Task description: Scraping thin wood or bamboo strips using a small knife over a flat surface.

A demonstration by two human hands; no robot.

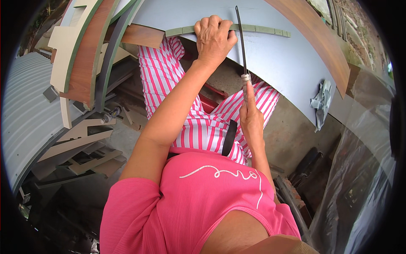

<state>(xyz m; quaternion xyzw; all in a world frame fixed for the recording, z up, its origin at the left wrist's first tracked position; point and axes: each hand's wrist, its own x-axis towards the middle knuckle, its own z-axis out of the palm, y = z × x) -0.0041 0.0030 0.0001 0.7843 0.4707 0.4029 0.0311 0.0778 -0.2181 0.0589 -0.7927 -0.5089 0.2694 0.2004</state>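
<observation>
A narrow green board strip (262, 29) with several crosswise marks or cuts lies across a pale blue-grey board (292, 59). My left hand (212, 40) presses down on the strip with bent fingers, its fingertips partly hidden. Gripped in my right hand (252, 114) is a thin dark hacksaw blade (242, 40) with a pale wrapped handle (245, 79), my forefinger stretched along it. The blade points away from me and crosses the strip just right of my left hand. From this angle I cannot tell how deep it sits in the strip.
Long curved panels (84, 59) lean at the left, beside a corrugated metal sheet (29, 101). Board offcuts (91, 163) pile up below them. A crumpled grey cloth (322, 103) lies on the board's right side, near clear plastic sheeting (359, 169). A brown board edge (317, 34) curves behind.
</observation>
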